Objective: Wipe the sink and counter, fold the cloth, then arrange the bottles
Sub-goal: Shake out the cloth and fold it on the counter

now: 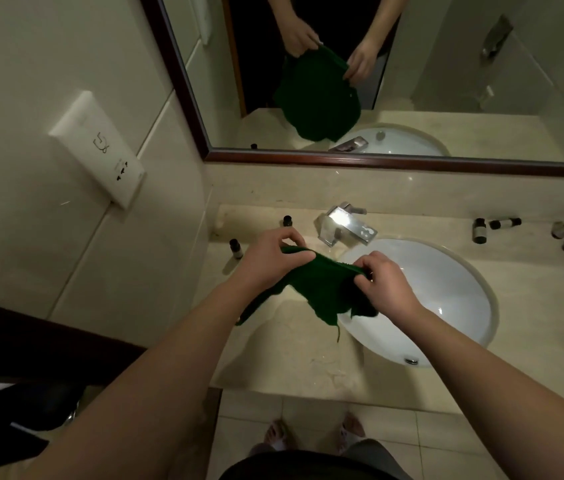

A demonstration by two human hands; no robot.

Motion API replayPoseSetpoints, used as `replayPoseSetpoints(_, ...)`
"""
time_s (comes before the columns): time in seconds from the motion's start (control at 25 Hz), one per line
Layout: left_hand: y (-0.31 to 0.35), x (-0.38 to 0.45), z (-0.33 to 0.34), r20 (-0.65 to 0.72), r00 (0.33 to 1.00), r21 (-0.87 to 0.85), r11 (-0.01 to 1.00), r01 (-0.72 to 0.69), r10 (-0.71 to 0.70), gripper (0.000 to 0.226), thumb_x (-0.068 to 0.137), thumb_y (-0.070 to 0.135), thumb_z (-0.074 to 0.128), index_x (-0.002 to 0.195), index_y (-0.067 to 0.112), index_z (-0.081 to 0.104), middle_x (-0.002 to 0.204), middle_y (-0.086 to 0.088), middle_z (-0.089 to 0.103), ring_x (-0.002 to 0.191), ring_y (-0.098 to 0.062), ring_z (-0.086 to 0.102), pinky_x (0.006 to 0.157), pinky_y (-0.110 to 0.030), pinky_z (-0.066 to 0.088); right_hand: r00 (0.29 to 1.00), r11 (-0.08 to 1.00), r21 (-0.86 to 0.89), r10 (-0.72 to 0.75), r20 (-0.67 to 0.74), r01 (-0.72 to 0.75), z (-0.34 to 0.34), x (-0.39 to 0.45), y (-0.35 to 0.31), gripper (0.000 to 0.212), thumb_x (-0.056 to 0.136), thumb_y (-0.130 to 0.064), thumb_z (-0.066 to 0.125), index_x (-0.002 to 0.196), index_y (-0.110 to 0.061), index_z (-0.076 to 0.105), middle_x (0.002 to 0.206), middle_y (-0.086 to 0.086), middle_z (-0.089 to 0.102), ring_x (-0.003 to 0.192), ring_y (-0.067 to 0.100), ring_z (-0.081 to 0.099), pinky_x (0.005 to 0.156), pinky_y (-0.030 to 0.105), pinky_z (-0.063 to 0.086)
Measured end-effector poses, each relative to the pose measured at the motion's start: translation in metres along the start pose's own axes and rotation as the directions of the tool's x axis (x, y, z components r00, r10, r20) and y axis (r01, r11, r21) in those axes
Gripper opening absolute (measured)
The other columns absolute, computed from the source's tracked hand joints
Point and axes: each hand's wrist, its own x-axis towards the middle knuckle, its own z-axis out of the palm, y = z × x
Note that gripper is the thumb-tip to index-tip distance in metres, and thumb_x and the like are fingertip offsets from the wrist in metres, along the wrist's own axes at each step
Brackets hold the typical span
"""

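Marble counter [308, 362]: pale stone around the basin, bare in front, so there is room to lay a folded cloth.
Sink [453, 327]: white oval bowl at about 3 o'clock from the hands, chrome tap [344, 225] at its 11 o'clock.
Mirror [447, 81]: at 12 o'clock, it reflects both hands with the cloth hanging below them.
Cloth [325, 289]: dark green, held up over the counter and the sink's left rim, top edge stretched between the hands — held so, I judge, to find the corners for folding.
Left hand [270, 261]: fingers curled, pinching the cloth's left top corner.
Right hand [386, 282]: fingers curled, pinching the right top corner.
Bottles: two upright at 10 o'clock [235, 248] — four scattered at 2 o'clock [479, 231], some lying down, not yet arranged.
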Motion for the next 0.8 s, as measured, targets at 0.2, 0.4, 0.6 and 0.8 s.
replayPoseSetpoints(0.2,-0.038,-0.005,-0.012,-0.014,0.999,0.321,0.946,0.037,-0.034,0.011,0.089,0.035,0.061,0.084,0.025,0.063,0.093,0.006,0.059,0.088,-0.012,0.057,0.079,-0.029,0.048,0.998,0.987,0.158,-0.045,0.033,0.039,0.004,0.003,-0.022,0.027,0.090,-0.003,0.049,0.107,-0.014,0.067,0.097,0.000,0.065,0.087,0.017,0.060,0.077,0.029,0.050)
replayPoseSetpoints(0.4,-0.051,-0.018,-0.004,-0.088,0.977,-0.090,0.979,0.185,-0.193,0.025,0.099,0.023,0.037,0.075,0.020,0.044,0.077,-0.004,0.046,0.069,-0.019,0.043,0.057,-0.030,0.037,0.962,0.959,-0.092,-0.259,0.085,0.267,0.011,0.017,-0.029,0.019,0.092,-0.009,0.052,0.106,-0.011,0.065,0.101,0.005,0.059,0.092,0.021,0.056,0.078,0.030,0.044)
replayPoseSetpoints(0.6,-0.042,-0.021,-0.007,-0.183,0.982,0.031,0.998,0.054,-0.047,0.025,0.098,0.022,0.036,0.073,0.024,0.041,0.071,-0.003,0.047,0.066,-0.017,0.042,0.060,-0.034,0.034,0.975,0.938,-0.275,-0.187,0.121,0.214,0.027,0.021,-0.017,0.019,0.085,-0.007,0.056,0.102,-0.002,0.064,0.101,0.013,0.054,0.087,0.031,0.056,0.067,0.027,0.035)
replayPoseSetpoints(0.8,-0.041,-0.023,-0.024,-0.202,0.979,0.124,0.992,0.033,-0.008,0.019,0.099,0.025,0.041,0.081,0.023,0.045,0.074,0.003,0.050,0.066,-0.012,0.045,0.059,-0.027,0.037,0.999,0.980,-0.196,-0.047,0.008,0.048,0.035,0.021,-0.008,0.011,0.084,-0.008,0.054,0.089,-0.006,0.064,0.086,0.011,0.060,0.084,0.028,0.055,0.066,0.034,0.043)
